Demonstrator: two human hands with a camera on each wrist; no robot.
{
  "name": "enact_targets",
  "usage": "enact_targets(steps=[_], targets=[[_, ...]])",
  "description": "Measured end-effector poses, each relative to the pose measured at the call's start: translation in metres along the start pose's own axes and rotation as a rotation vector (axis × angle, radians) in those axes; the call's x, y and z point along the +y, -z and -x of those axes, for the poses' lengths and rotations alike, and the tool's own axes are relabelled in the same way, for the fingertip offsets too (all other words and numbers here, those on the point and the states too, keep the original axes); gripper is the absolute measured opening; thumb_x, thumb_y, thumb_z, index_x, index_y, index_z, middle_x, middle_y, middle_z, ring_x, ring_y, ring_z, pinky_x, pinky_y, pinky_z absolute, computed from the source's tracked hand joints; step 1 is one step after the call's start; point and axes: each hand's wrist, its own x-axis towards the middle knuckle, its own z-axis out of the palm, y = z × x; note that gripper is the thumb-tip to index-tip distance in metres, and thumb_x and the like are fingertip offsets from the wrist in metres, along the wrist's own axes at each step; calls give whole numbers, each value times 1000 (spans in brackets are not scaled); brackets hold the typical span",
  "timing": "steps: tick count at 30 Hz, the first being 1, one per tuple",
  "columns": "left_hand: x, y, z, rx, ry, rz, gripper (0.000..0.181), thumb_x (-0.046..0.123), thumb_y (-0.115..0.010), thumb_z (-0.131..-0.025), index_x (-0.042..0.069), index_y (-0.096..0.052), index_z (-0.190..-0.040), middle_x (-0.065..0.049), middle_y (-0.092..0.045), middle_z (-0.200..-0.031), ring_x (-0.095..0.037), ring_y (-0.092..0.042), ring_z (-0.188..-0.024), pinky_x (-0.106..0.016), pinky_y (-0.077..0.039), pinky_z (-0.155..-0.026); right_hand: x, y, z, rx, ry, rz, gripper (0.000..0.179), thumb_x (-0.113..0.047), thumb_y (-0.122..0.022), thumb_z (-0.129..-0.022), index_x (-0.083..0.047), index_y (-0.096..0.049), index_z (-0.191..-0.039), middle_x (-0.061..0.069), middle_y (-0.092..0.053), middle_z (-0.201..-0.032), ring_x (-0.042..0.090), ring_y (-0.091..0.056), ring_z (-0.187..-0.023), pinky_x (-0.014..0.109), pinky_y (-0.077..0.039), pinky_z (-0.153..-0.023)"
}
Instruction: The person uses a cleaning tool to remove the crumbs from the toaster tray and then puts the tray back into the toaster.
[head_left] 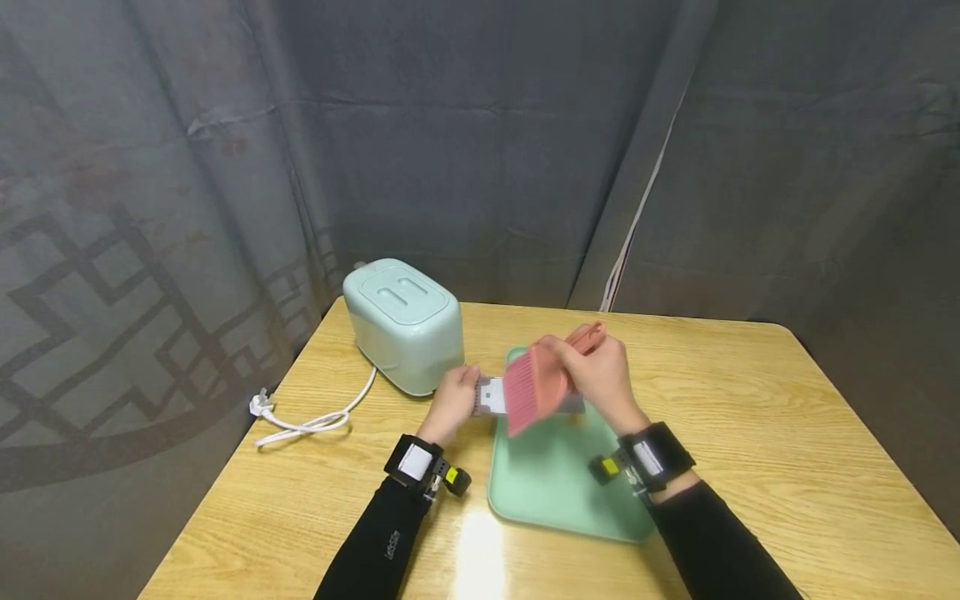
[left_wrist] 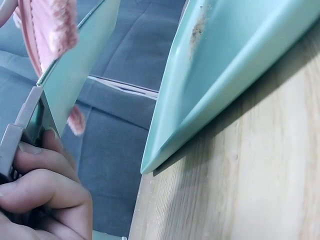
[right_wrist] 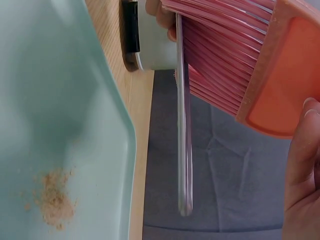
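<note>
My left hand [head_left: 453, 402] grips one end of a flat, shiny crumb tray [head_left: 491, 394] with a grey notched edge. Seen from the right wrist, this thin plate [right_wrist: 184, 125] stands edge-on. My right hand [head_left: 603, 379] holds a coral-coloured hand brush [head_left: 551, 379] by its handle, blurred in the head view. Its pink bristles [right_wrist: 225, 55] lie across the plate and bend over its edge. Below both hands lies a mint-green serving tray [head_left: 562, 475], and a small heap of brown crumbs [right_wrist: 56, 200] rests on it.
A mint toaster [head_left: 405, 325] stands at the table's back left, its white cord [head_left: 315, 423] and plug [head_left: 261, 404] lying beside it. Wooden table top [head_left: 750, 433] extends to the right. Grey curtains [head_left: 480, 150] hang behind the table.
</note>
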Motion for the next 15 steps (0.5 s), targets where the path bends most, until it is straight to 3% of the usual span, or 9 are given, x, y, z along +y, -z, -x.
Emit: enact_targets(steps=[6,15], targets=[[-2,3,-1,3,16,0,40,25,-41,-110,-6,-63,-123,-15,-65,-112,-25,-59,-100,-39,-49,-89,4,11,0,37,16,6,47,-46,-82,-85,-5,-60,-78,4,-56,-53,18,-55,-39,33,-47,-37],[-4,4,-1,18,16,14,40,25,-40,-111,-6,-63,-120,-16,-64,-111,-24,-60,-98,-36,-49,-84,7,30,-3,87,44,74,50,-46,-80,-86,-3,-58,-74,3,-55,-49,17,-54,-37,29,-43,-34]])
